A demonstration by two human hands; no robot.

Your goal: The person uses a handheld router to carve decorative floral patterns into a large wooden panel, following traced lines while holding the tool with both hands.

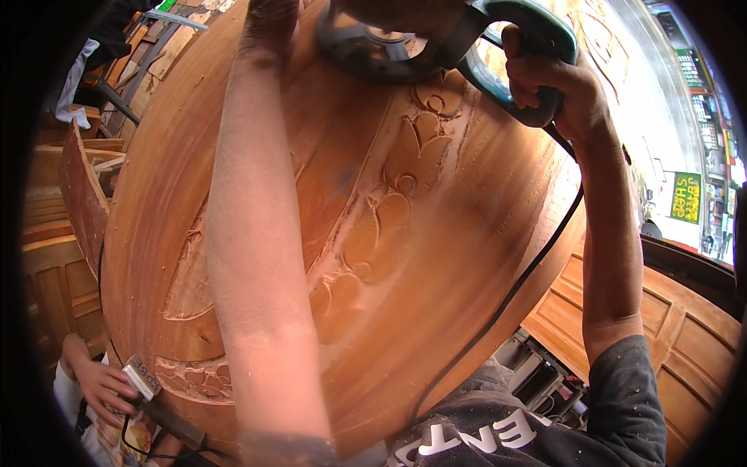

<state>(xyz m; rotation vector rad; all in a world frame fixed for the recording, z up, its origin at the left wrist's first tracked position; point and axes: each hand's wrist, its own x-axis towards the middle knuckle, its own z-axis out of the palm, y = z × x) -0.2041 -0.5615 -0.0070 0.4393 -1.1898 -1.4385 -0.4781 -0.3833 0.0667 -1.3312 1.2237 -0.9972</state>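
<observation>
Plainly apart from the left hand [272, 22], which is cropped and whose grip one cannot tell, the right hand [572, 92] clamps one loop handle [548, 25] of one power tool [445, 45], over one carved wooden panel [467, 241]. One black cord [530, 272] crosses it.

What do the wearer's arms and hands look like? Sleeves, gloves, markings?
Right hand ungloved; left hand cut off by the frame. Right arm wears a speckled dark grey short sleeve, on a shirt with white lettering. Left forearm is bare.
</observation>
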